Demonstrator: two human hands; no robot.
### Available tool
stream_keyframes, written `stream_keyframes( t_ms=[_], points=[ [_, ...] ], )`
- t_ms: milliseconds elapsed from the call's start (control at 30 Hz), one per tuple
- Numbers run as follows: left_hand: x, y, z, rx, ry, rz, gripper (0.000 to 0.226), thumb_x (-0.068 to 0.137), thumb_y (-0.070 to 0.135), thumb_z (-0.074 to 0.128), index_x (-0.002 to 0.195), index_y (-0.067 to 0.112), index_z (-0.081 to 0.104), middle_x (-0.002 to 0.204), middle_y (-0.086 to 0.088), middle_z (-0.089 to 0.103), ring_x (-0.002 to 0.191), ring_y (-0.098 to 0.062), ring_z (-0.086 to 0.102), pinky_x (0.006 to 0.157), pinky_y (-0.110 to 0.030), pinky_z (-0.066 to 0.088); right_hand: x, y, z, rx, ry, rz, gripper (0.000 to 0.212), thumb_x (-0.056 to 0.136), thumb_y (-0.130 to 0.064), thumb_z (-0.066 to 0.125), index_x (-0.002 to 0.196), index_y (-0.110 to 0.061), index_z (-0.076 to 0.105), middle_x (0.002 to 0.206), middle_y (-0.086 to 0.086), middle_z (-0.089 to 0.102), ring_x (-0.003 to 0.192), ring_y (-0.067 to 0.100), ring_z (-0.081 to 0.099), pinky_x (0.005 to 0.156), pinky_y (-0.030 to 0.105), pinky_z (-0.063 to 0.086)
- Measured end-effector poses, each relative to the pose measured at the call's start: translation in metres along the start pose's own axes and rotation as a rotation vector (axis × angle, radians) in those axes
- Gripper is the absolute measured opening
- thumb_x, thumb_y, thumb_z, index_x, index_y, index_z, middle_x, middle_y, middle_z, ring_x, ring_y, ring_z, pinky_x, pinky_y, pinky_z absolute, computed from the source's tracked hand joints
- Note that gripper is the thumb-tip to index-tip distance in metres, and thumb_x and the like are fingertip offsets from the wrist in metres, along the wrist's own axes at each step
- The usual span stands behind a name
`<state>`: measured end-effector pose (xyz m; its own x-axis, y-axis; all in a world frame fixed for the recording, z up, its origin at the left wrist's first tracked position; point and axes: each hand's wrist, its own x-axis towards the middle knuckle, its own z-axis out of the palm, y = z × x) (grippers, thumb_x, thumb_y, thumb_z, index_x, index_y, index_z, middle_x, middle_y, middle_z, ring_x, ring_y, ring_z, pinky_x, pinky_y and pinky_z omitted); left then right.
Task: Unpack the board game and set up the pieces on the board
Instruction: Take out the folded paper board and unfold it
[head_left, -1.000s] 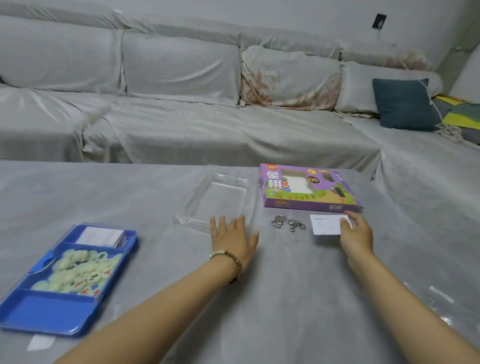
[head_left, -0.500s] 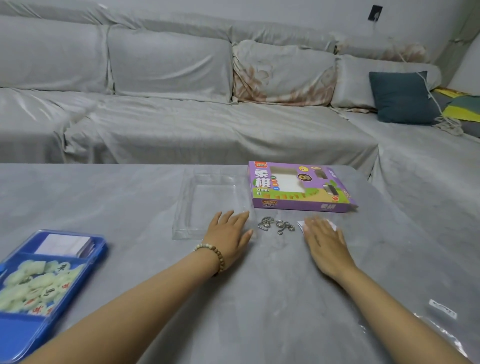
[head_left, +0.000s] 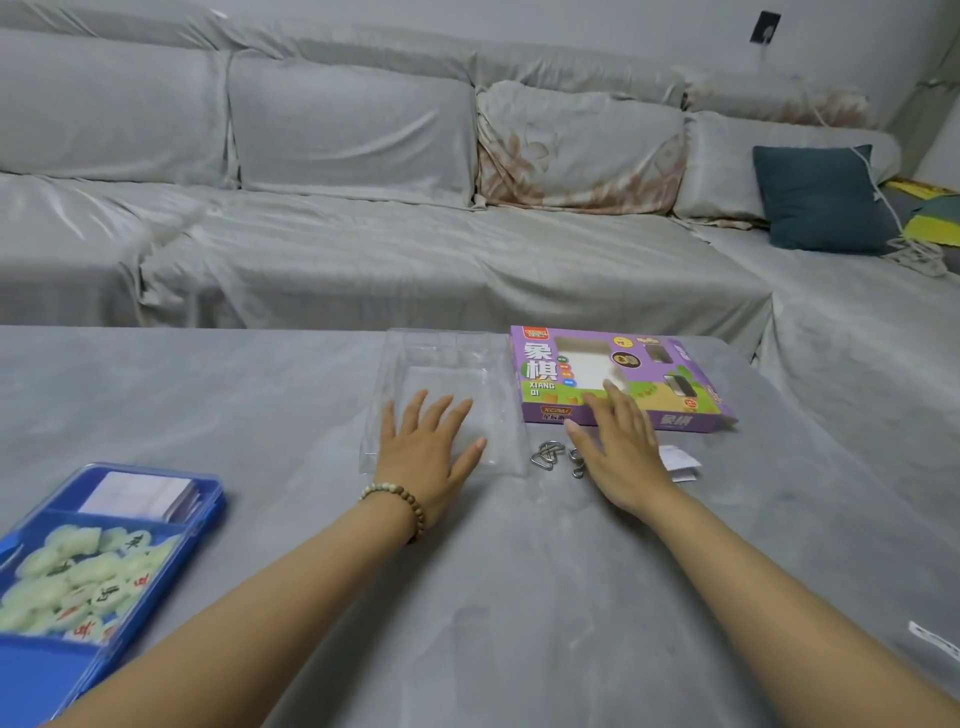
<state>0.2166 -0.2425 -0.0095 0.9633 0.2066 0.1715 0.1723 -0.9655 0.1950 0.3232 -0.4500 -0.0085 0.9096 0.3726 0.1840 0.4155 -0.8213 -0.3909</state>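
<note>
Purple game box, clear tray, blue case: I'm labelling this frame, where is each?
Purple cardboard game box (head_left: 540, 364): head view, printed top face.
Clear plastic tray (head_left: 452, 376): head view, bare far floor.
Blue plastic piece case (head_left: 213, 499): head view, right wall.

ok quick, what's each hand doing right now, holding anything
Left hand: open, fingers spread flat over the clear tray, holding nothing.
Right hand: open, fingers straight, tips over the purple box's front edge, holding nothing.
</note>
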Motion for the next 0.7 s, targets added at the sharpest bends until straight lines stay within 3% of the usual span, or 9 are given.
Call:
stream_keyframes(
  t_ms=[133,267,533,633,700],
  points=[
    [-0.001,-0.019,-0.009,0.101,-0.118,-0.152,0.070,0.085,0.072,0.008,0.147,0.040,0.010,0.158,0.006,0.004,0.145,-0.027,-0.010,0.111,-0.056,-0.009,0.031,-0.025,0.010,-0.083,-0.167,0.061,0.055,0.097,-0.056,0.025,0.148,-0.041,0.012,0.159,-0.006,-0.007,0.146,0.025,-0.013,0.115,0.047,-0.011],
    [-0.008,-0.021,-0.006,0.031,-0.183,-0.157,0.068,0.089,0.067,0.018,0.148,0.033,0.011,0.158,0.003,0.004,0.144,-0.029,-0.011,0.116,-0.046,0.007,0.040,-0.022,0.019,-0.182,-0.240,0.075,0.053,0.096,-0.059,0.019,0.147,-0.046,0.012,0.159,-0.010,-0.002,0.146,0.028,-0.008,0.114,0.051,-0.011],
    [-0.013,-0.016,-0.002,0.001,-0.163,-0.122,0.062,0.093,0.060,0.017,0.149,0.031,0.013,0.157,0.003,0.010,0.143,-0.033,-0.015,0.116,-0.041,0.007,0.018,-0.013,0.007,-0.178,-0.272,0.035,0.050,0.097,-0.056,0.018,0.146,-0.049,0.012,0.159,-0.013,-0.001,0.146,0.023,-0.009,0.115,0.048,-0.013],
    [-0.018,-0.026,-0.009,-0.047,-0.174,-0.069,0.061,0.094,0.059,0.016,0.149,0.034,0.006,0.158,0.005,0.000,0.144,-0.029,-0.015,0.117,-0.042,0.002,0.014,-0.025,0.005,-0.150,-0.252,0.057,0.051,0.098,-0.053,0.018,0.147,-0.044,0.009,0.159,-0.012,-0.005,0.146,0.020,-0.013,0.115,0.049,-0.013],
    [-0.027,-0.040,-0.018,-0.036,-0.158,-0.022,0.072,0.085,0.071,0.000,0.148,0.037,0.001,0.158,0.006,-0.005,0.144,-0.025,-0.014,0.117,-0.043,-0.002,0.001,-0.043,0.008,-0.072,-0.157,0.029,0.051,0.100,-0.047,0.021,0.149,-0.040,0.009,0.159,-0.011,-0.004,0.146,0.016,-0.011,0.115,0.045,-0.011]
  ],
)
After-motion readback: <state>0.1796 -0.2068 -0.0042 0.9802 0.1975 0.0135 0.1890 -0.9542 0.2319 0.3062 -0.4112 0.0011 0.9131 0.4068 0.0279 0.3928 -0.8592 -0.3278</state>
